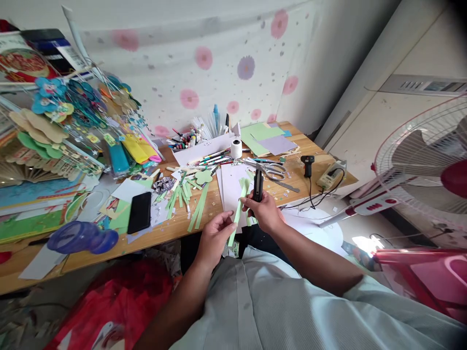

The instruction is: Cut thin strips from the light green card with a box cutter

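Observation:
My left hand (216, 237) pinches the lower part of a long light-green paper strip (238, 210) just in front of my chest, at the near edge of the wooden table (175, 226). My right hand (263, 210) grips a black stapler-like tool (258, 185) upright and also touches the strip near its upper end. The strip runs tilted between the two hands. A white sheet of paper (230, 184) lies on the table behind them.
Loose green strips (186, 194), a black phone (139, 212), scissors (273, 170), a tape roll (236, 148), pens and a glue gun (308, 165) cover the table. Paper crafts pile up at left. A blue object (82, 238) sits front left. A fan (430, 160) stands right.

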`<action>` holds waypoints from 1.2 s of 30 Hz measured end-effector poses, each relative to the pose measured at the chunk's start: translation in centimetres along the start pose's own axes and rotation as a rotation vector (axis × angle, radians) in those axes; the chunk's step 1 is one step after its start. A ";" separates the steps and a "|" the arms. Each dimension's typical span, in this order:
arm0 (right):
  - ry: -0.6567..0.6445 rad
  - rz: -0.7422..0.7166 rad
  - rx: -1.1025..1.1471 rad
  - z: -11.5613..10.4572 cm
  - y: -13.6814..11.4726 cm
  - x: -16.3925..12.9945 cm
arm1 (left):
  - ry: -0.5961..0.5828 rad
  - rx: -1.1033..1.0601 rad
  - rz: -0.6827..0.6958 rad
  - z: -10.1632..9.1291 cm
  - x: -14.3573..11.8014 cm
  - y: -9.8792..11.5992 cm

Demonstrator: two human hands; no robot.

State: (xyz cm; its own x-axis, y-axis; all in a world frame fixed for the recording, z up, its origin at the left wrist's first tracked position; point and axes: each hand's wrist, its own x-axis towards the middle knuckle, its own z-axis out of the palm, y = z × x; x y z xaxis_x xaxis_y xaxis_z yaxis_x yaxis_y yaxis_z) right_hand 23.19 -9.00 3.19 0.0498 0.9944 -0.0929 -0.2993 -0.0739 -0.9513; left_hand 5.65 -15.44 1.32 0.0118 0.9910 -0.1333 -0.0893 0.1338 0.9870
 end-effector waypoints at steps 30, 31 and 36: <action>-0.060 -0.003 0.056 -4.8 -1.8 -0.3 | -0.301 0.510 0.060 0.5 1.2 3.3; -0.077 -0.003 0.055 -4.9 -1.8 -0.5 | -0.317 0.476 0.027 0.6 1.2 3.3; -0.119 0.002 0.064 -5.1 -1.5 -1.1 | -0.378 0.278 -0.138 0.7 1.1 2.5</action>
State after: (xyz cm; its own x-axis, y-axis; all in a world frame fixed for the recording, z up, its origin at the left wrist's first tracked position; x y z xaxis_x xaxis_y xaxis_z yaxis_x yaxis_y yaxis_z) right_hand 28.43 -10.33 3.26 -0.0634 0.9965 -0.0552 -0.3594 -0.0744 -0.9302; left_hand 6.13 -13.98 3.73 0.3699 0.8878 -0.2738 0.2078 0.2082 0.9558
